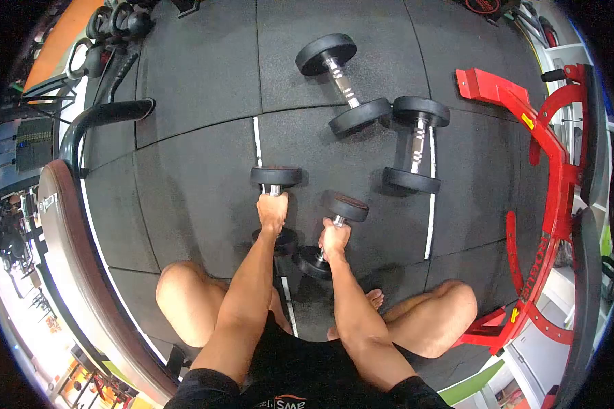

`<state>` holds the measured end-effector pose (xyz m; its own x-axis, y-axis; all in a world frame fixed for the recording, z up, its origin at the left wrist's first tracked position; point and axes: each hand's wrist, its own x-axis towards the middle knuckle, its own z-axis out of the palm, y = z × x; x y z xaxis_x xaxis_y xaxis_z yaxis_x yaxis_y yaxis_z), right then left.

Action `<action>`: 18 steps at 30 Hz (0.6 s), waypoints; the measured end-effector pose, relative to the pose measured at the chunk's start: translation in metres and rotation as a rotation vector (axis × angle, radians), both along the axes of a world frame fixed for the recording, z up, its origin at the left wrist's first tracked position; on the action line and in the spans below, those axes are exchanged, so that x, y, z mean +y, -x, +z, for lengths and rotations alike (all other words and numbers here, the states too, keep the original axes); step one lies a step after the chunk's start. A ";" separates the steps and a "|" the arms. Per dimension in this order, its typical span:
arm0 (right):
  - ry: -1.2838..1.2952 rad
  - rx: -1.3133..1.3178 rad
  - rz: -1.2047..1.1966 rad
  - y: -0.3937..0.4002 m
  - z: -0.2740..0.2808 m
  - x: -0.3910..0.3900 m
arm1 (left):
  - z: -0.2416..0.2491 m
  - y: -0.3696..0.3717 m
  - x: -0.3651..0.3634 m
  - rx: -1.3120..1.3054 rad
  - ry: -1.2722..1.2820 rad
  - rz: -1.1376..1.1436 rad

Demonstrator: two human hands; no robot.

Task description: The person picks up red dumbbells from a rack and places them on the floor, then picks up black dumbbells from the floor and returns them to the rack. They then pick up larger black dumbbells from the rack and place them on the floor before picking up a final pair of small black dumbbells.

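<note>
My left hand (272, 212) is closed round the chrome handle of a black dumbbell (276, 176), whose far head points up the view and whose near head shows partly behind my wrist. My right hand (335, 238) grips the handle of a second black dumbbell (346, 206), tilted, with its other head low and left of my fingers. Two more black dumbbells lie on the dark mat floor beyond: one slanted (342, 82), one nearly lengthwise (418, 143) at its right, their heads close together.
A padded bench (82, 245) with a black curved bar (116, 112) stands at the left. A red metal frame (556, 177) rises at the right. Kettlebells (133, 24) sit at the upper left. My bent legs flank my arms.
</note>
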<state>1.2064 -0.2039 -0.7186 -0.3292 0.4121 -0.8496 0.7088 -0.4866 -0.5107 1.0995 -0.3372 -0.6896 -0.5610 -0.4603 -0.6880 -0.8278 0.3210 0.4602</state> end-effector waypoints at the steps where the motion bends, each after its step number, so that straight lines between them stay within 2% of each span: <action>1: -0.010 -0.006 -0.002 0.001 0.002 0.000 | -0.001 0.001 0.000 0.007 0.000 -0.009; 9: 0.067 0.028 -0.042 0.001 0.015 0.003 | -0.002 -0.003 -0.002 0.021 0.016 -0.027; 13: 0.115 0.091 -0.055 -0.004 0.018 0.010 | -0.006 -0.008 -0.005 -0.013 -0.055 -0.063; 18: 0.086 0.097 -0.048 -0.023 0.024 0.015 | -0.013 -0.014 -0.001 0.030 -0.071 -0.079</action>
